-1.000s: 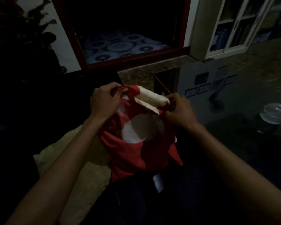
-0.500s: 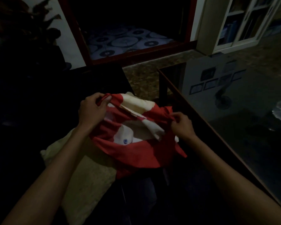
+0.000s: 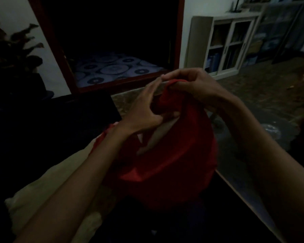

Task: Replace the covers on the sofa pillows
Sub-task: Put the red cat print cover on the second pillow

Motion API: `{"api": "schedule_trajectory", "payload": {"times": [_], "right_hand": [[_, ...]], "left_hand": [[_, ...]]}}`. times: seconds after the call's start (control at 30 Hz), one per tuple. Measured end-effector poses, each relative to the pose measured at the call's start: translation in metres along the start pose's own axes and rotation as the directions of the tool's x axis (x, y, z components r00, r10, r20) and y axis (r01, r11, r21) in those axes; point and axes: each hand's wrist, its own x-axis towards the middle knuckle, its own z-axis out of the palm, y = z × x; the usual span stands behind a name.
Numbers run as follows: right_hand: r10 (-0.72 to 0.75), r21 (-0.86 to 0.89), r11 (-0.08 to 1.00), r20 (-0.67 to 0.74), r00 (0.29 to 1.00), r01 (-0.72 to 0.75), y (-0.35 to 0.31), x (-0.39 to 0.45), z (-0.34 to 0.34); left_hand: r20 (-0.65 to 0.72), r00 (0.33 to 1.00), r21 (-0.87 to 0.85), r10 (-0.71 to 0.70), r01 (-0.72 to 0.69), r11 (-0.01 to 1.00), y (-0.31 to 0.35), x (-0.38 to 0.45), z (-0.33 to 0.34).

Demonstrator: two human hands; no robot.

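Red cover point(image 3: 174, 165), soft, light and limp, bunches over the pale pillow point(image 3: 158, 135) on my lap; my right hand point(image 3: 191, 85) pinches its top edge, my left hand point(image 3: 142, 111) curls into the opening, which looks the best hold

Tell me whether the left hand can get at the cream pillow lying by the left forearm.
Probably yes. The cream pillow lies uncovered just beneath the left forearm, but the left hand now holds the red cover and must let go first.
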Motion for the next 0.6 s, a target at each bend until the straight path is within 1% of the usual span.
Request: {"api": "schedule_trajectory", "payload": {"times": [0.07, 0.1, 0.13, 0.17, 0.23, 0.3, 0.33, 0.37, 0.43, 0.47, 0.5, 0.53, 0.6], "right_hand": [[0.008, -0.047, 0.999, 0.029, 1.0, -0.006, -0.004, -0.008, -0.015], [0.028, -0.083, 0.996, 0.036, 0.999, -0.025, -0.004, -0.013, -0.023], [0.049, -0.122, 0.992, 0.033, 0.998, -0.044, -0.004, -0.017, -0.029], [0.058, -0.17, 0.984, 0.002, 0.998, -0.057, -0.003, -0.022, -0.034], [0.01, -0.291, 0.955, -0.136, 0.991, -0.05, 0.002, -0.027, -0.041], [-0.065, -0.383, 0.922, -0.278, 0.958, -0.048, 0.015, -0.029, -0.046], [-0.085, -0.407, 0.91, -0.357, 0.93, -0.073, 0.026, -0.03, -0.046], [-0.079, -0.413, 0.902, -0.449, 0.89, -0.128, 0.039, -0.031, -0.047], [0.015, -0.378, 0.876, -0.597, 0.802, -0.298, 0.066, -0.035, -0.046], [0.065, -0.357, 0.859, -0.637, 0.768, -0.368, 0.077, -0.037, -0.046], [0.074, -0.335, 0.857, -0.671, 0.737, -0.391, 0.085, -0.038, -0.047], [0.042, -0.311, 0.874, -0.716, 0.697, -0.373, 0.088, -0.038, -0.05], [-0.069, -0.288, 0.907, -0.82, 0.568, -0.306, 0.077, -0.032, -0.062]], "left_hand": [[0.027, 0.995, -0.137, 0.095, -0.091, 0.986, 0.021, 0.014, 0.006], [0.014, 0.99, -0.141, 0.137, -0.134, 0.981, 0.029, 0.021, 0.009], [-0.009, 0.987, -0.106, 0.159, -0.159, 0.982, 0.034, 0.026, 0.011], [-0.043, 0.986, -0.053, 0.161, -0.164, 0.985, 0.037, 0.031, 0.013], [-0.153, 0.979, 0.004, 0.134, -0.135, 0.991, 0.042, 0.043, 0.014], [-0.311, 0.948, -0.033, 0.075, -0.089, 0.995, 0.047, 0.052, 0.012], [-0.397, 0.917, -0.084, 0.034, -0.073, 0.994, 0.05, 0.057, 0.007], [-0.469, 0.883, -0.142, -0.011, -0.063, 0.988, 0.052, 0.061, 0.001], [-0.536, 0.838, -0.242, -0.104, -0.035, 0.97, 0.055, 0.064, -0.013], [-0.541, 0.83, -0.273, -0.134, -0.023, 0.962, 0.055, 0.065, -0.019], [-0.538, 0.829, -0.284, -0.152, -0.008, 0.959, 0.052, 0.064, -0.023], [-0.531, 0.832, -0.279, -0.162, 0.009, 0.96, 0.049, 0.062, -0.024], [-0.501, 0.849, -0.218, -0.17, 0.067, 0.974, 0.039, 0.058, -0.026]]}}
